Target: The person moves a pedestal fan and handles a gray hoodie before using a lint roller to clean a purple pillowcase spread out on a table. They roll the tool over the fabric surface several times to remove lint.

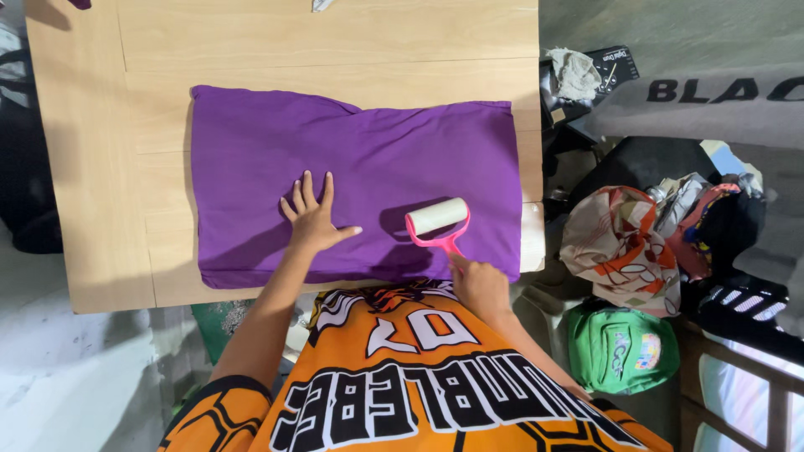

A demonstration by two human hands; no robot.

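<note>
A folded purple garment (352,167) lies flat on a light wooden table (92,167). My left hand (311,216) presses flat on the cloth near its front edge, fingers spread. My right hand (479,285) grips the pink handle of a lint roller (437,219), whose white roll rests on the purple cloth to the right of my left hand. I wear an orange jersey with black and white lettering, seen at the bottom of the view.
Right of the table sit a pile of patterned clothes (624,247), a green bag (624,347), dark garments (737,305) and a black box with a grey rag (578,75). A grey floor shows at lower left.
</note>
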